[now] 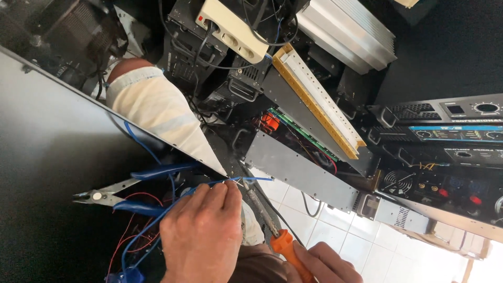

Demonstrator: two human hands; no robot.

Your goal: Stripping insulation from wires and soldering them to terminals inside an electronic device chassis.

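— Low over the tiled floor (335, 241): left hand (201, 238) pinches a thin blue wire (251, 179), fingertips tight, bare end sticking out so the tip can reach it.

— Right hand (325, 264)?

— Wrapped round an orange-handled soldering iron (264, 215), tip angled at that end. Blue-handled cutters (126, 191) lie just left, within reach.

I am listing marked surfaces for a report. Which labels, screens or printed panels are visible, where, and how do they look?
Amplifier front panels: stacked at right, black, one with a blue strip, round knobs.
Small display window: top panel, dark rectangle.
No packages or signs show.
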